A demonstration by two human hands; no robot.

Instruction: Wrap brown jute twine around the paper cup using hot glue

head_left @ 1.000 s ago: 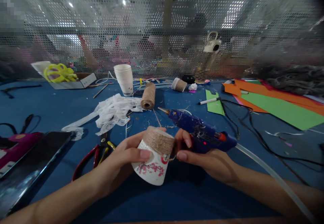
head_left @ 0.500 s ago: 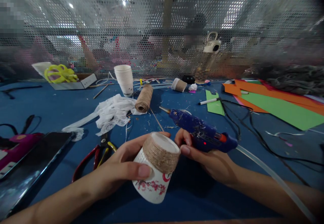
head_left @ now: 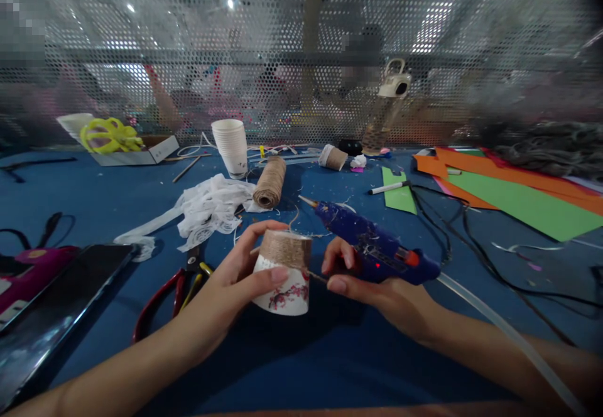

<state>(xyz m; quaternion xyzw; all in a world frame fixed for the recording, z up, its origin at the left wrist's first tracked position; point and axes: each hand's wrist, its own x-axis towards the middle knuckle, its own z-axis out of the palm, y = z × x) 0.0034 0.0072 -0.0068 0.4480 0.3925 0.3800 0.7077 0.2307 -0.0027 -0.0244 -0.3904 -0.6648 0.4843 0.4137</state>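
Note:
My left hand (head_left: 242,279) is closed around a white paper cup (head_left: 285,301) with pink blossom print, held upside down. Brown twine (head_left: 285,250) is wound in rows around its upper part, by the base. A strand of it runs from the cup's right side to my right hand (head_left: 362,272), where thumb and forefinger pinch it. That same hand also holds a dark blue hot glue gun (head_left: 372,238), its nozzle pointing up and left beyond the cup. The twine roll (head_left: 269,181) lies behind the cup, and a loose strand curls up near the cup's base.
Red-and-yellow-handled pliers (head_left: 157,304) and a phone (head_left: 70,304) lie at left. White lace (head_left: 210,210) is heaped behind them, near stacked cups (head_left: 230,147). Rightward are a marker (head_left: 389,188), black cable (head_left: 471,241) and coloured sheets (head_left: 532,200). A bottle (head_left: 384,109) stands by the mesh.
The cup has turned more upright and moved slightly up and left, away from my right hand. A strand now stretches between cup and right fingers. The glue gun has barely moved.

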